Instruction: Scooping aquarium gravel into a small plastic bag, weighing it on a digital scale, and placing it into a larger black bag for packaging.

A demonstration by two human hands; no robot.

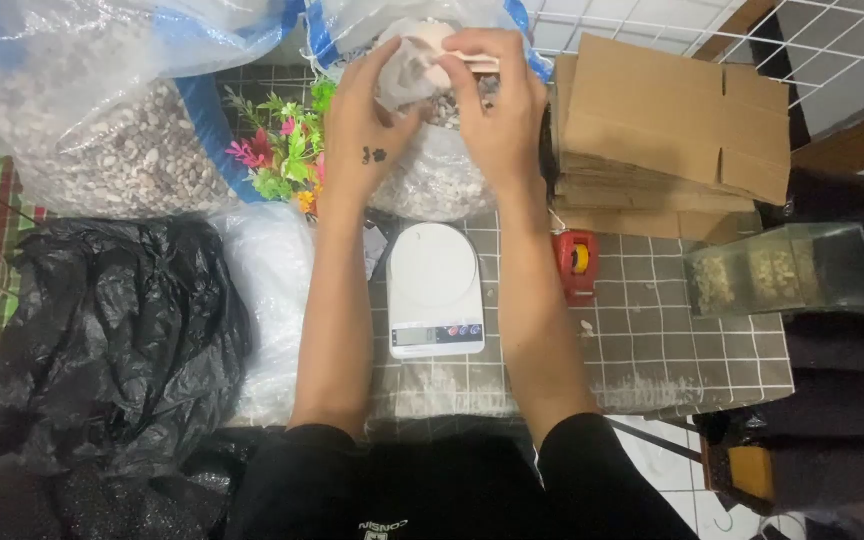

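Small crinkly clear bag, up over the open sack of pebbles at the far edge of the bench. Left hand fingers curl shut around the thin film; right hand closes on its mouth along with a pale flat scoop. Below sits a smooth white scale. Stacked corrugated cardboard to the right, glossy black plastic bag on the left.

We see even, soft indoor light from above. Glare sits on the clear plastic bags left of the fingers, which look slightly blurred. Below them, the black bag is dim; edges bend slightly.
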